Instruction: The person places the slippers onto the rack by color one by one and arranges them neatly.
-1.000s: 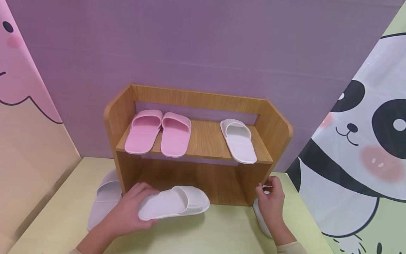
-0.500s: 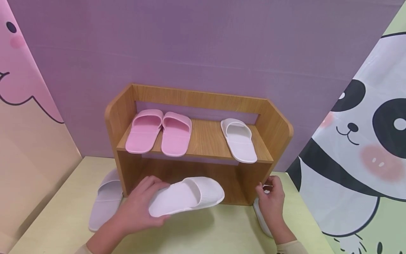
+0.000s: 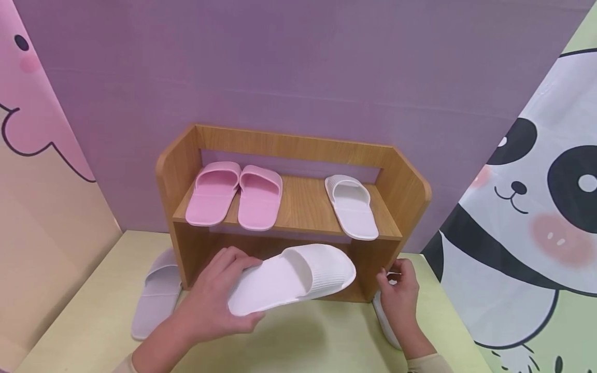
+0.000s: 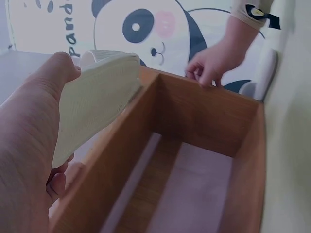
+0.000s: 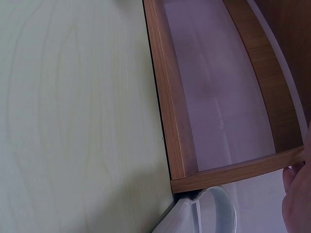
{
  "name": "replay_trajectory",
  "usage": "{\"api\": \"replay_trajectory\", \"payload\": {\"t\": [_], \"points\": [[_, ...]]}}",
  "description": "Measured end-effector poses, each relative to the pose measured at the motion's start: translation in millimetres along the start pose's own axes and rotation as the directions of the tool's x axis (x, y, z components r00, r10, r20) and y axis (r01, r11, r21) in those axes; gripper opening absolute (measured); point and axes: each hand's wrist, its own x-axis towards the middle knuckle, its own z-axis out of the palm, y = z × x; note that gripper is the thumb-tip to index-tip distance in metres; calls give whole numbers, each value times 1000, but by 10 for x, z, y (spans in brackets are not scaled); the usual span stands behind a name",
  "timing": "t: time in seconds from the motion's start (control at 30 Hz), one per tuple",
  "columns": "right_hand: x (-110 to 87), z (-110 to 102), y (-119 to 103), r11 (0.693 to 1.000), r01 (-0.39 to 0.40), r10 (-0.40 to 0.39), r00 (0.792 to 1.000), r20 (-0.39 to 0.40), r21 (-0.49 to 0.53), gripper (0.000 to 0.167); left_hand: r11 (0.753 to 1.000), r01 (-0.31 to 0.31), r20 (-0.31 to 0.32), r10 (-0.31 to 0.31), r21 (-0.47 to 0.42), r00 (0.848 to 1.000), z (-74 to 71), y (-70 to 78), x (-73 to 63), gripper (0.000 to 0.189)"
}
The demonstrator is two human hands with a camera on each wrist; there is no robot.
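Note:
My left hand (image 3: 216, 300) grips a white slipper (image 3: 280, 285) by its heel end, thumb on one side and fingers on the other. The slipper is raised before the lower opening of a wooden shoe rack (image 3: 298, 140), its ribbed strap pointing right and its sole facing the left wrist view. At the rack's right side panel (image 4: 204, 107), my right hand (image 3: 400, 295) pinches the front edge between thumb and curled fingers. Another white slipper (image 3: 351, 207) sits on the upper shelf's right, and two pink slippers (image 3: 212, 194) on its left.
A greyish slipper (image 3: 156, 298) lies on the pale table (image 3: 93, 305) by the rack's left side. Another white slipper (image 3: 384, 324) is beside the right panel, partly hidden by my right hand. A purple wall (image 3: 298, 62) stands behind, with a panda-printed panel (image 3: 527, 233) on the right.
My left hand has carried the white slipper rightward and up, from low before the rack to higher across its lower opening. My right hand has stayed at the rack's side panel.

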Motion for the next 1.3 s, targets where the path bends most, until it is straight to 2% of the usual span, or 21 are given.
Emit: {"api": "replay_trajectory", "payload": {"t": [0.2, 0.27, 0.33, 0.4, 0.5, 0.63, 0.87, 1.07, 1.3], "points": [[5, 15, 21, 1000, 19, -19, 1000, -5, 14, 19, 998, -63, -77, 61, -13, 995, -127, 77, 126, 84], [5, 15, 16, 1000, 18, -18, 1000, -4, 18, 20, 998, -61, -111, 60, -2, 992, -157, 98, 170, 81], [3, 14, 9, 1000, 13, -13, 1000, -1, 15, 20, 1000, -8, -139, 10, 13, 990, -175, 135, 202, 77], [0, 13, 1, 1000, 11, -11, 1000, 0, 12, 19, 997, 71, -157, -67, 21, 985, -177, 179, 237, 74], [-3, 16, 2, 1000, 4, -4, 1000, 2, 3, 20, 980, 199, -170, -192, 29, 967, -161, 246, 301, 71], [-5, 22, 10, 1000, 3, -3, 1000, 6, -2, 21, 957, 287, -184, -275, 43, 944, -128, 290, 416, 74], [-4, 26, 7, 1000, 5, -5, 1000, 2, 0, 18, 932, 360, -191, -346, 45, 919, -60, 317, 664, 76], [-3, 32, -3, 1000, -3, 3, 1000, 8, -14, 19, 904, 415, -200, -390, 102, 899, -5, 332, 885, 80], [-5, 33, -9, 1000, -9, 9, 1000, 11, -19, 21, 884, 444, -177, -418, 147, 891, 66, 348, 1135, 82]]}}
